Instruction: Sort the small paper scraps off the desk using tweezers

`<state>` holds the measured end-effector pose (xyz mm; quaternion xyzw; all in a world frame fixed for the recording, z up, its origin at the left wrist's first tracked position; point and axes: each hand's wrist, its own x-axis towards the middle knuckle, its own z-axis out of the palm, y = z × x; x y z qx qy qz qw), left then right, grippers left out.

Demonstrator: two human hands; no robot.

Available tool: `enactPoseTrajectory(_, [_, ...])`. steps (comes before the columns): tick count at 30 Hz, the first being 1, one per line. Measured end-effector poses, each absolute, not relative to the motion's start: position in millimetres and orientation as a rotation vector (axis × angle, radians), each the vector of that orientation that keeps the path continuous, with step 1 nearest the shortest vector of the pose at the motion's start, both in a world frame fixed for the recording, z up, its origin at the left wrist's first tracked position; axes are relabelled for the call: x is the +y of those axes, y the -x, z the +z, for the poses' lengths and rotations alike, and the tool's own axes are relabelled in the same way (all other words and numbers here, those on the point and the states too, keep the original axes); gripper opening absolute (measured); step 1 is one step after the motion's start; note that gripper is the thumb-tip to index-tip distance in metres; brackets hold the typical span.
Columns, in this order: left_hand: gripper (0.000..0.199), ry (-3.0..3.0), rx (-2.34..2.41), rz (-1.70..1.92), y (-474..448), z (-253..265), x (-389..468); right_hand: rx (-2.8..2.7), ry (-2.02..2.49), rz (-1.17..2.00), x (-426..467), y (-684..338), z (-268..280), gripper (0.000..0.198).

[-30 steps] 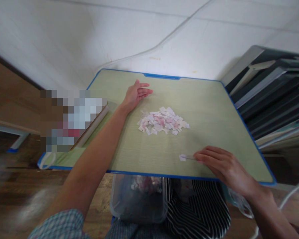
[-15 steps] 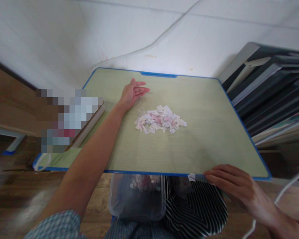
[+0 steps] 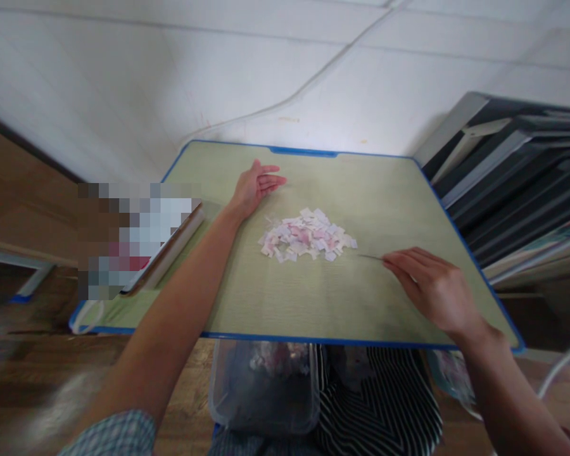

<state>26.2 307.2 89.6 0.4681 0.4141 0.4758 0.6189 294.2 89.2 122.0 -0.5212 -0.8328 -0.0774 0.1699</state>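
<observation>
A loose heap of small white and pink paper pieces [image 3: 308, 235] lies in the middle of the pale green table [image 3: 304, 310]. My left hand [image 3: 259, 187] rests on its side behind and left of the heap, fingers stretched out, holding nothing. On the right, my right hand [image 3: 420, 282] pinches thin, dark tweezers [image 3: 371, 257] above the table. Their tip points left, just short of the heap's right end, with no paper piece visible at it. Most of the tweezers is hidden by my fingers.
Under the table's front edge stands a clear plastic bin [image 3: 263, 392] with light scraps inside, beside a black-and-white striped cloth [image 3: 384, 399]. A blurred-out object [image 3: 147, 247] sits on the table's left. Dark flat panels [image 3: 517, 158] lean at the right. A white cable [image 3: 308, 79] runs along the wall.
My right hand has moved from the table's front edge up over the tabletop toward the heap. The white piece seen by its fingers at the edge is gone. My left hand stays put.
</observation>
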Motion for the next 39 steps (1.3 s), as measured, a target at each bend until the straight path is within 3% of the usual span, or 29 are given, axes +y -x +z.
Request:
enactPoseTrajectory(4, [0.061, -1.065, 0.927, 1.102, -26, 88, 309, -2.4, 1.535, -0.342, 112, -298, 120, 0.026])
enactPoseTrajectory(12, [0.06, -1.058, 0.967, 1.072, -27, 92, 306, -2.535, 1.476, -0.171, 119, -309, 132, 0.034])
enactPoseTrajectory(39, [0.059, -1.062, 0.945, 1.094, -26, 89, 308, -2.473, 1.307, 0.122, 100, -304, 133, 0.019])
